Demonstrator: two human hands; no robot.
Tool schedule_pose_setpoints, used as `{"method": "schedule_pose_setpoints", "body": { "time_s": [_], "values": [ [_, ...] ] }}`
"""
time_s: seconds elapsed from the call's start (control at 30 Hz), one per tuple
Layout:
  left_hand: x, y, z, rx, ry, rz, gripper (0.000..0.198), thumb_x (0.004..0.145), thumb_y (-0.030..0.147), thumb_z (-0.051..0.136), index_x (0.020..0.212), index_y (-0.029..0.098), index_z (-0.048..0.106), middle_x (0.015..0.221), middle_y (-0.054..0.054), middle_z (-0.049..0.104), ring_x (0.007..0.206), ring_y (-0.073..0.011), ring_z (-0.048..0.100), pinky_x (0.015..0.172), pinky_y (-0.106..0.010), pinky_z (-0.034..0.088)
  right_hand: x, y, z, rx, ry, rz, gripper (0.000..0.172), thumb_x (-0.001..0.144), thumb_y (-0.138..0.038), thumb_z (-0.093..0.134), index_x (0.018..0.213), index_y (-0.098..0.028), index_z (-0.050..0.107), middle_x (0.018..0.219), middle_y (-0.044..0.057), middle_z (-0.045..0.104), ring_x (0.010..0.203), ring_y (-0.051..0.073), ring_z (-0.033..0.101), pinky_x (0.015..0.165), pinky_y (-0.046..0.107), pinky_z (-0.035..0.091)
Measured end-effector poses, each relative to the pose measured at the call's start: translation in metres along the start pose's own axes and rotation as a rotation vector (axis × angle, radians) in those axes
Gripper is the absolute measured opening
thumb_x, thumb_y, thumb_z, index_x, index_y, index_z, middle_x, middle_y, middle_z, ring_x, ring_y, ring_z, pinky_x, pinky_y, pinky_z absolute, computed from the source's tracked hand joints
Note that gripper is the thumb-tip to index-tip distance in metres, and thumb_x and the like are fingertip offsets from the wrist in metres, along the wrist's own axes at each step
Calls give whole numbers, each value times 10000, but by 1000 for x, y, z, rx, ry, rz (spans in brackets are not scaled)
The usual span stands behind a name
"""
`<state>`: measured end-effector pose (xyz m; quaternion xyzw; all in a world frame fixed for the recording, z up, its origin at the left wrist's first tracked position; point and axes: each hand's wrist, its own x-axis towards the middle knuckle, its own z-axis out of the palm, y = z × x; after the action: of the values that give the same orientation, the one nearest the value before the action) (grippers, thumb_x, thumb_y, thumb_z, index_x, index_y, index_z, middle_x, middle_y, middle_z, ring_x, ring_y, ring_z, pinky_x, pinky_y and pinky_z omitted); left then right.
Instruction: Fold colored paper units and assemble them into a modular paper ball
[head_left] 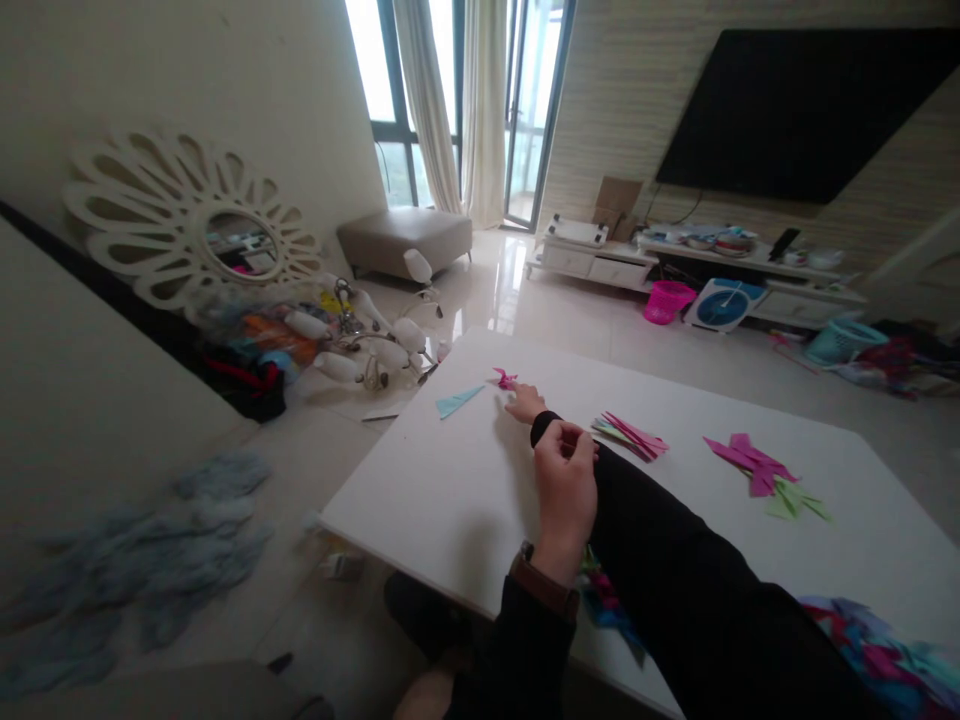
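Note:
My right hand (527,403) reaches over the far part of the white table (442,490), its fingertips slightly apart beside a small pink folded paper figure (504,379). Left of that figure lies a light blue folded paper strip (460,401). My left hand (566,485), with a brown-strapped watch on the wrist, is closed in a pinch close to my right sleeve; what it pinches is too small to make out. Right of my right forearm are a fan of pink and green paper strips (634,437), larger pink folded pieces (752,464) and green ones (796,500).
Many colourful folded papers (892,655) are at the lower right, and more show below my forearms. Beyond the table are a lamp with white shades (386,352), a beige bench (409,240), a pink basket (667,301) and a blue fan (724,304).

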<state>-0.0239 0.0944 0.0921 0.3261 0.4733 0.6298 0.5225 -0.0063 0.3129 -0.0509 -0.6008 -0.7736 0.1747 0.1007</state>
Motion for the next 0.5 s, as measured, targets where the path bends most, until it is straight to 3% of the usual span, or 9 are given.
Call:
{"method": "schedule_pose_setpoints", "body": {
  "time_s": [0.13, 0.27, 0.4, 0.5],
  "values": [
    [4, 5, -6, -16, 17, -5, 82, 833, 238, 600, 773, 183, 593, 727, -11, 624, 700, -143, 622, 695, -275, 514, 16, -7, 12, 10, 25, 72, 548, 907, -293, 589, 1439, -191, 508, 1478, 159, 531, 1330, 334, 480, 1052, 476, 450],
    [4, 10, -11, -30, 14, 7, 88, 828, 249, 595, 766, 187, 583, 717, -6, 620, 700, -146, 623, 681, -271, 509, 14, -8, 6, 20, 59, 75, 503, 870, -269, 624, 1368, -209, 592, 1436, 132, 588, 1285, 311, 554, 1060, 434, 466],
    [3, 12, -15, -29, 13, 23, 80, 813, 245, 590, 758, 188, 585, 705, -4, 625, 684, -146, 627, 674, -270, 507, -13, 1, -20, 41, 121, 13, 304, 867, -250, 629, 1153, -217, 730, 1211, 103, 732, 1127, 259, 662, 967, 324, 501],
    [0, 12, -17, -37, -9, 47, 69, 792, 228, 592, 739, 185, 578, 680, -1, 621, 651, -137, 612, 647, -257, 494, -54, 25, -55, 49, 174, -16, 211, 880, -233, 607, 1005, -193, 772, 1015, 89, 782, 952, 219, 709, 866, 287, 519]
  ]
}}
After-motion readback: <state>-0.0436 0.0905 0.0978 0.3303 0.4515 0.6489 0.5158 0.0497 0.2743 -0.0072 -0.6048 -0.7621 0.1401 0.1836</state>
